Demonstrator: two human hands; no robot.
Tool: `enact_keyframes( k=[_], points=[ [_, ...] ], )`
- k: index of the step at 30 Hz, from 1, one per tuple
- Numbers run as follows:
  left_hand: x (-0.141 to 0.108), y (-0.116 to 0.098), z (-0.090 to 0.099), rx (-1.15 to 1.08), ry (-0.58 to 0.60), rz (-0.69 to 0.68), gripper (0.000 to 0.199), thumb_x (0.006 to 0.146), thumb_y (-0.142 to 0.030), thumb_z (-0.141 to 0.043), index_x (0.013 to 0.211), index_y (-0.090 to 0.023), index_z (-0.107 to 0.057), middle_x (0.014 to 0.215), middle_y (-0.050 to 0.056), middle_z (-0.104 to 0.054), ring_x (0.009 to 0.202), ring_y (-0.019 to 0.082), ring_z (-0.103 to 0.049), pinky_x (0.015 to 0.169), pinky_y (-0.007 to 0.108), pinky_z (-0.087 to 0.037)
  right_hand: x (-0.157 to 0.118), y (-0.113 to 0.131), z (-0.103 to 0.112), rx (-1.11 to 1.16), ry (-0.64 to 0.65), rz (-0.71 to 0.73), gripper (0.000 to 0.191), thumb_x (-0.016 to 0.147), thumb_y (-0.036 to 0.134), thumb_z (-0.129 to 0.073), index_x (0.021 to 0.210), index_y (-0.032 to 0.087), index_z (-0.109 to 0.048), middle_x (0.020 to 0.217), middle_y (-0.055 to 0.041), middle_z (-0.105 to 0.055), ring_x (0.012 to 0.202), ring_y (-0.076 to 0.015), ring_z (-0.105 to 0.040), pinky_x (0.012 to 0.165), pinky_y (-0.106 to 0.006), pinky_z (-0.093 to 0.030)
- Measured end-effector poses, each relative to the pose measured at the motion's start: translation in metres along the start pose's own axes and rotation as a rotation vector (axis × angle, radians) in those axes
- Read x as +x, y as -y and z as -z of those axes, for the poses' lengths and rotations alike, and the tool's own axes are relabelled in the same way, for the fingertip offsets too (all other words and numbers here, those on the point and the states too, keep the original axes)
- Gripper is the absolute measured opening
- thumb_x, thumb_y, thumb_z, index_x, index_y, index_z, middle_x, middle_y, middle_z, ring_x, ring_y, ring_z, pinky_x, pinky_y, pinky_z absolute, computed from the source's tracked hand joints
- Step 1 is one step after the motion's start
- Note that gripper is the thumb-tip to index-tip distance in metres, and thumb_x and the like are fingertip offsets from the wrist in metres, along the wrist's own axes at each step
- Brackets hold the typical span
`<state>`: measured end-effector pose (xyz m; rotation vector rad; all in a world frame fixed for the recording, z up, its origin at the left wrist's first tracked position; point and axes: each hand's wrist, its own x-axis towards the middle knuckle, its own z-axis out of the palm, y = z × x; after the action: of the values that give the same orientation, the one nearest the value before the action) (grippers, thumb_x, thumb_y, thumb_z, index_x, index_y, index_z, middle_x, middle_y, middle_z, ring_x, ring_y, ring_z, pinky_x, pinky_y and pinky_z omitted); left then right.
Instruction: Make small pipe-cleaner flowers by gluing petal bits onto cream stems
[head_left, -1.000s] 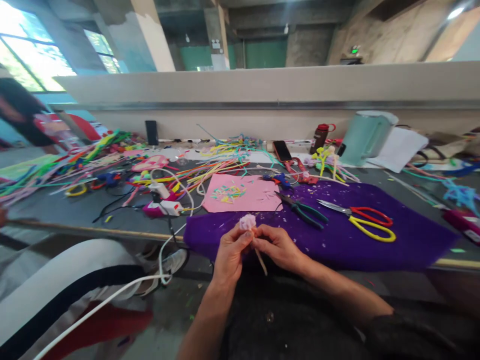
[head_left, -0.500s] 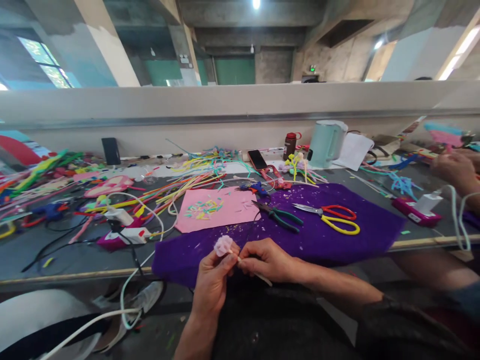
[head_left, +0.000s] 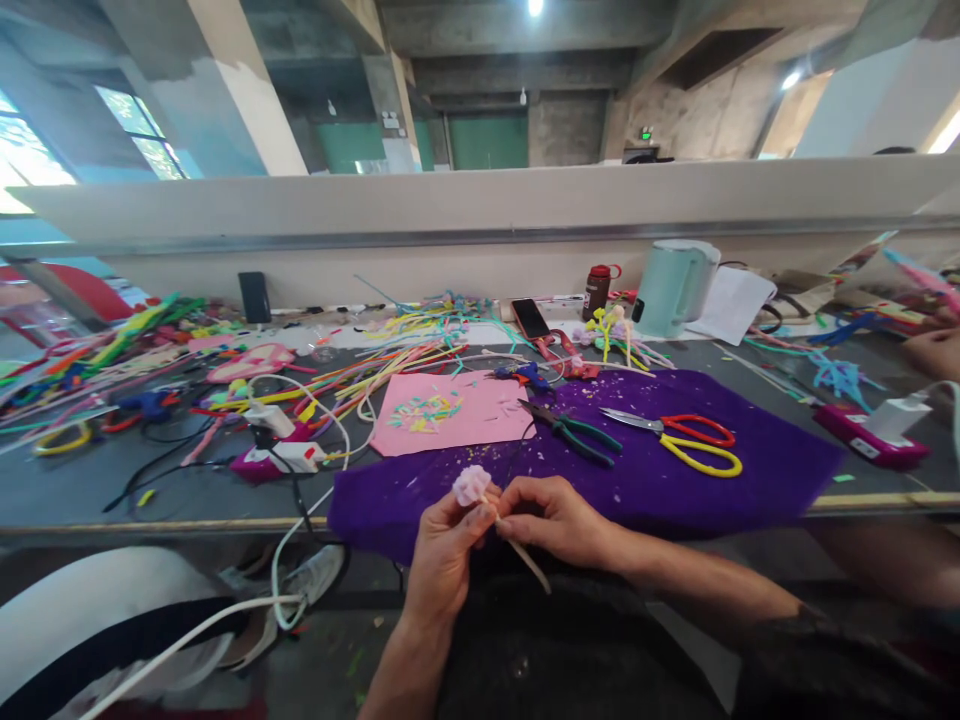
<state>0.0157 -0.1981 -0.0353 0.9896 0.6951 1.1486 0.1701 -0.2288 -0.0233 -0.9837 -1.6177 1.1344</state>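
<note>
A pale pink fuzzy flower [head_left: 472, 485] on a cream stem [head_left: 531, 566] is held over the front edge of the purple cloth [head_left: 637, 490]. My left hand [head_left: 446, 560] pinches it just below the bloom. The fingertips of my right hand [head_left: 555, 520] close on the stem beside my left thumb, and the stem's free end hangs down below them. Beyond my hands lie green-handled pliers [head_left: 585, 437] and scissors [head_left: 697, 445] with one red and one yellow handle. Short coloured clippings rest on a pink sheet [head_left: 457, 390] to the left.
Bundles of coloured pipe cleaners [head_left: 390, 370] lie behind. A magenta power strip [head_left: 259, 463] with cables is at left, another [head_left: 870, 435] at right. Farther back stand a mint kettle [head_left: 677, 290], a brown bottle [head_left: 597, 292] and a phone [head_left: 531, 318]. Another person's hand [head_left: 934, 355] shows at right.
The whole view has shifted, so the table things and my hands appear farther right. The stem's free end hangs more steeply. Both hands keep their hold.
</note>
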Motion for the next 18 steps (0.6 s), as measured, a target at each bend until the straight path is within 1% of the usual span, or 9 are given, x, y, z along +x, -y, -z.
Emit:
enact_keyframes(
  k=[3,6,10,14,18],
  points=[
    [-0.0018,0.0009,-0.0020,0.027,0.012,0.013,0.012,0.059,-0.023,-0.076,0.064,-0.014,-0.069,0.063,-0.001,-0.058,0.050,0.005,-0.041,0.046,0.017,-0.032,-0.0004,-0.0016,0.0010,-0.041,0.010,0.014,0.014,0.080,0.028,-0.058,0.075,0.015,-0.059,0.063,0.0040,-0.053,0.056,-0.0082,-0.046,0.052,-0.018,-0.037],
    [-0.0026,0.0028,-0.0021,0.050,0.013,0.011,0.012,0.059,-0.022,-0.076,0.065,-0.014,-0.070,0.067,0.001,-0.061,0.052,0.006,-0.042,0.048,0.018,-0.033,-0.0025,0.0005,0.0034,-0.167,0.003,0.052,0.014,0.081,0.028,-0.056,0.076,0.015,-0.059,0.066,0.0033,-0.055,0.060,-0.0090,-0.049,0.056,-0.019,-0.038],
    [-0.0032,0.0056,-0.0010,0.056,0.011,0.017,0.016,0.060,-0.023,-0.075,0.074,-0.017,-0.071,0.070,0.000,-0.061,0.051,0.006,-0.042,0.046,0.018,-0.031,-0.0046,0.0037,0.0065,-0.297,0.008,0.096,0.014,0.083,0.026,-0.054,0.076,0.016,-0.059,0.067,0.0030,-0.056,0.061,-0.0093,-0.050,0.057,-0.019,-0.038],
    [-0.0049,0.0045,-0.0024,0.057,0.055,0.008,0.014,0.061,-0.022,-0.074,0.071,-0.015,-0.070,0.061,-0.002,-0.057,0.050,0.006,-0.040,0.047,0.018,-0.030,-0.0058,0.0014,0.0064,-0.323,0.009,0.088,0.012,0.082,0.025,-0.054,0.076,0.016,-0.059,0.066,0.0029,-0.056,0.059,-0.0089,-0.049,0.056,-0.018,-0.039],
    [-0.0058,0.0027,-0.0040,0.039,0.073,-0.015,0.010,0.063,-0.019,-0.073,0.071,-0.014,-0.069,0.058,-0.002,-0.054,0.051,0.006,-0.039,0.049,0.018,-0.032,-0.0059,0.0003,0.0041,-0.305,0.003,0.057,0.013,0.081,0.026,-0.055,0.076,0.015,-0.058,0.064,0.0031,-0.055,0.057,-0.0087,-0.047,0.054,-0.019,-0.038]
  ],
)
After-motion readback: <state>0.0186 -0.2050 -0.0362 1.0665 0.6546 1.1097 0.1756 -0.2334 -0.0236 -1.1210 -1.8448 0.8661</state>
